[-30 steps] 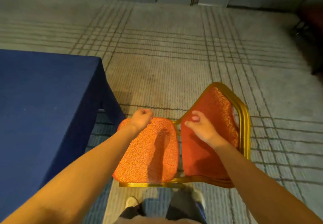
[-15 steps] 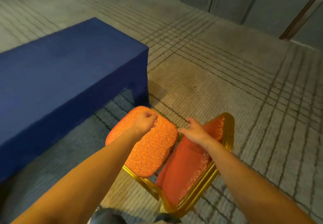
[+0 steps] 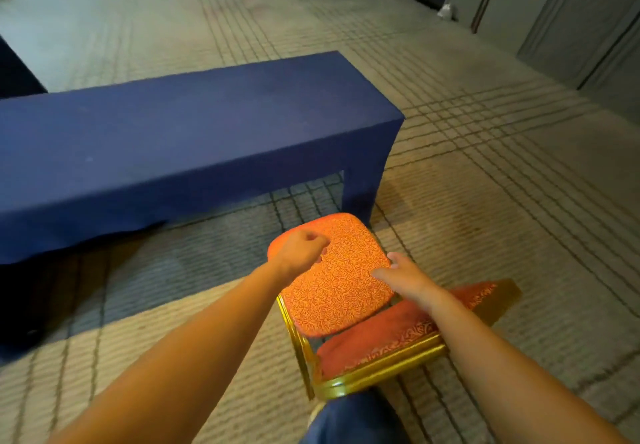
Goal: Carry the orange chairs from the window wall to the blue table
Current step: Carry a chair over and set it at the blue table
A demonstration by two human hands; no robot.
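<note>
An orange chair [image 3: 341, 280] with a gold metal frame hangs tilted just above the carpet, its patterned seat cushion facing up and its darker red backrest [image 3: 384, 343] lower right. My left hand [image 3: 300, 252] is closed on the cushion's far left edge. At the cushion's right edge, by the backrest, my right hand [image 3: 406, 277] grips with thumb on top. The long blue table [image 3: 194, 138] stands right behind the chair. Its near corner leg is close to the cushion's far edge.
Striped beige carpet runs all around, with open floor to the right of the table. Grey wall panels [image 3: 561, 17] close off the upper right. A second dark blue piece [image 3: 15, 74] sits at far left. My leg in blue trousers [image 3: 349, 419] is below the chair.
The chair has swung round in both hands and come closer to the table's corner leg. The table now stretches across the view instead of lying at the left.
</note>
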